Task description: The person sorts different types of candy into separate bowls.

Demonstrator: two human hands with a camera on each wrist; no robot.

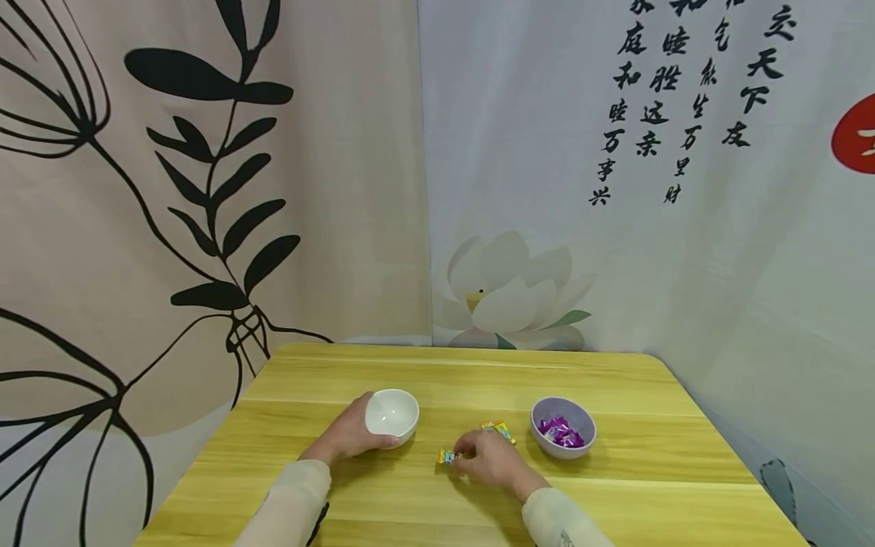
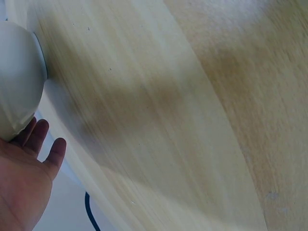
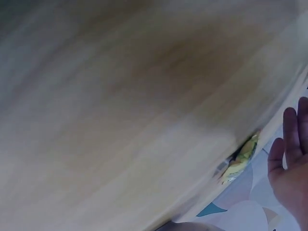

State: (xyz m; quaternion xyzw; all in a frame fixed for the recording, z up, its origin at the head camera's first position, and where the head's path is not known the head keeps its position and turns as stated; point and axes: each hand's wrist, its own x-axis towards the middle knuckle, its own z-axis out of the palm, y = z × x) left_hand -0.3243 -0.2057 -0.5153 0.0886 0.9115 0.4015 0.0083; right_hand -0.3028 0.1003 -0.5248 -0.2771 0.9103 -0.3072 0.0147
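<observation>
On the left of the table, my left hand point(image 1: 350, 434) grips a white bowl point(image 1: 399, 416), thumb along its near side and fingers round the far left side. The left wrist view shows the bowl point(image 2: 19, 72) from outside, fingers point(image 2: 37, 136) against its lower wall. My right hand point(image 1: 494, 458) pinches the end of a yellow-and-blue wrapped candy point(image 1: 446, 456) low over the table. Behind that hand lie yellow wrapped candies point(image 1: 502, 431), partly covered by it. In the right wrist view, a yellow candy point(image 3: 240, 161) lies beside the hand point(image 3: 291, 168); the pinched one is hidden there.
A light purple bowl point(image 1: 563, 450) with several purple wrapped candies point(image 1: 560, 431) stands right of my right hand. The wooden table point(image 1: 670, 471) ends at a printed curtain point(image 1: 355, 190) behind. A dark cord point(image 2: 90, 211) hangs past the table edge.
</observation>
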